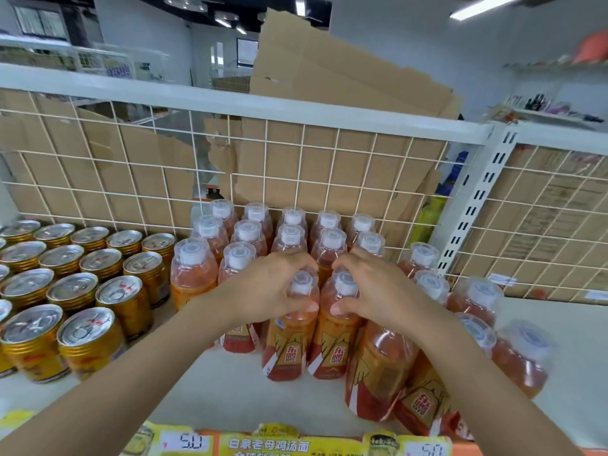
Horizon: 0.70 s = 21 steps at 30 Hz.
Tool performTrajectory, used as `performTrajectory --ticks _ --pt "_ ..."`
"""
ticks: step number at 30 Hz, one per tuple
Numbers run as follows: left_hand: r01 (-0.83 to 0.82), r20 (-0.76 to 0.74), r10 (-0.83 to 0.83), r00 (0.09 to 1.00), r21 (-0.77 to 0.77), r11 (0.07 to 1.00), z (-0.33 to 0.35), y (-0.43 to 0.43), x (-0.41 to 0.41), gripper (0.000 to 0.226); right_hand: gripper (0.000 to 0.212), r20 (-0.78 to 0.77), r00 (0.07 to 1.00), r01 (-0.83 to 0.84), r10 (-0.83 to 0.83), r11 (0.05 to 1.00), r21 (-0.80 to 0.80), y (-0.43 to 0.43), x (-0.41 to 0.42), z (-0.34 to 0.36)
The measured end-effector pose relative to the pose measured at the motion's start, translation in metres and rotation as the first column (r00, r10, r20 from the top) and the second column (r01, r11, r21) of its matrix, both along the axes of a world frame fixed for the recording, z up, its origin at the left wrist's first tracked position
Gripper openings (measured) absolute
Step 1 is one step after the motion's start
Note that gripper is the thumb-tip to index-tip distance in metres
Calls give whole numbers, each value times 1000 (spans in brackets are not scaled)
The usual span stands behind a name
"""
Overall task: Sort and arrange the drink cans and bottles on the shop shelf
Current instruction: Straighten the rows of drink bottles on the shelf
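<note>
Orange drink bottles with white caps stand in rows at the middle of the white shelf [230, 399]. My left hand [266, 291] is closed around the neck of one front bottle [289, 340]. Right beside it, my right hand [371, 287] grips the neck of a second front bottle [335, 343]. Both bottles stand upright, touching each other. Gold cans [79, 291] with silver tops fill the shelf's left side in rows. More orange bottles [473, 301] stand loosely at the right, partly hidden by my right forearm.
A white wire grid [296, 153] backs the shelf, with cardboard sheets [329, 77] behind it. A slotted white upright [473, 199] stands at the right. Yellow price labels [273, 445] line the front edge.
</note>
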State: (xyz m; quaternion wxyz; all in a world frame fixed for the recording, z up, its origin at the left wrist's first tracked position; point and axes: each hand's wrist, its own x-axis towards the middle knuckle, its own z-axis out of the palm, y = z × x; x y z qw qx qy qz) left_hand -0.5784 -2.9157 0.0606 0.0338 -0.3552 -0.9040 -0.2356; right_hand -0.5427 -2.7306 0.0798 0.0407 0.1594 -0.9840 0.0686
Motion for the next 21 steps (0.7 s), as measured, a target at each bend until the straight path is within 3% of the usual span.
performTrajectory --ticks 8,21 --pt "9 -46 -15 999 -110 994 3 5 -28 56 58 75 996 52 -53 998 22 -1 -17 7" --pt "32 -100 -46 994 -143 989 3 -13 -45 49 57 73 996 41 -45 998 53 -21 -39 8"
